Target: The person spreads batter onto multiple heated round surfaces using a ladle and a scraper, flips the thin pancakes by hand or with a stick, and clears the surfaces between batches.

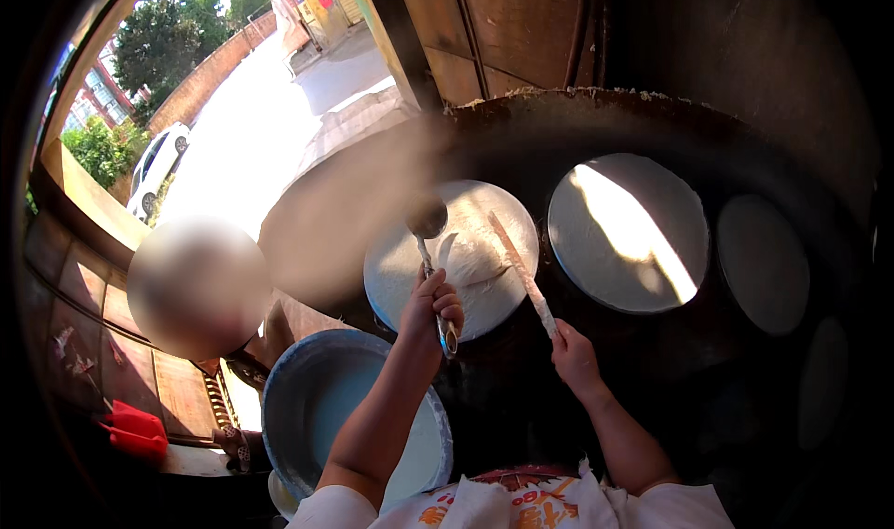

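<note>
My left hand (434,304) is closed round the handle of a metal ladle (426,218). The ladle's bowl is over the far left part of a round pan of white batter (396,273). A long, flat wooden stick (523,273), coated with white, is gripped at its near end by my right hand (575,359). Its far end lies over the batter, which looks uneven and ridged there. Below my left forearm stands a blue-grey tub (277,394) with pale, milky liquid inside.
A second round of white batter (596,264), crossed by sunlight, lies to the right. Beyond it a third round (764,264) sits in shadow. A rusty, crusted rim (577,101) curves behind. At the lower left is a red object (135,433); a blurred patch (198,287) hides what is above.
</note>
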`<control>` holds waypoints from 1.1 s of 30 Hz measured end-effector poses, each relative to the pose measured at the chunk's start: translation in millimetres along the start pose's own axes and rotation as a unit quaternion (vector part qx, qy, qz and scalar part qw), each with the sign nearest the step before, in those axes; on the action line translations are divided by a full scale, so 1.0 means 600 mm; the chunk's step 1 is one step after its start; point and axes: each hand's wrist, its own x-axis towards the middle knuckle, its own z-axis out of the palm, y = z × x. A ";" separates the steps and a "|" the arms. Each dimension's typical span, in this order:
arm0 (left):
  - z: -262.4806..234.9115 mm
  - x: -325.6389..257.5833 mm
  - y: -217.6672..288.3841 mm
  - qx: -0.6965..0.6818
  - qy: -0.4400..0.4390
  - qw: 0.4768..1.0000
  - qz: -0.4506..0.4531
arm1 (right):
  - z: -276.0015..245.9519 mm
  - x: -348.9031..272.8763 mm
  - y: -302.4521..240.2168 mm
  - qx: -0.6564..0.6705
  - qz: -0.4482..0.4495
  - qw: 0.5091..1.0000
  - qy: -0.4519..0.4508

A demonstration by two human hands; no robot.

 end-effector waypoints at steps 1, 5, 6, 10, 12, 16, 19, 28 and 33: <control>-0.030 0.009 -0.026 -0.005 0.046 0.999 0.010 | 0.031 -0.010 0.005 0.039 0.017 0.999 -0.029; -0.052 0.000 -0.150 -0.118 0.020 0.991 0.054 | 0.074 -0.004 -0.035 0.067 -0.036 0.993 -0.085; -0.044 -0.016 -0.153 -0.186 -0.004 0.982 0.038 | 0.074 -0.011 -0.056 0.026 -0.095 0.995 -0.019; -0.005 -0.132 -0.095 -0.461 -0.231 0.850 -0.108 | 0.041 0.000 -0.158 -0.061 -0.202 0.975 0.063; 0.015 -0.172 -0.095 -0.484 -0.235 0.838 -0.093 | 0.018 0.099 -0.080 -0.032 -0.165 0.976 0.139; 0.008 -0.273 -0.048 -0.418 -0.305 0.856 -0.013 | 0.076 0.030 0.002 -0.006 -0.121 0.992 -0.029; -0.019 -0.393 0.003 -0.332 -0.312 0.885 0.097 | 0.102 -0.056 -0.105 -0.002 -0.125 0.976 -0.177; -0.348 -0.335 0.058 -0.265 0.155 0.945 0.109 | 0.084 -0.098 -0.085 -0.060 -0.166 0.978 -0.107; -0.397 -0.205 -0.073 -0.079 0.411 0.906 0.066 | -0.097 -0.166 -0.010 -0.049 -0.057 0.984 -0.158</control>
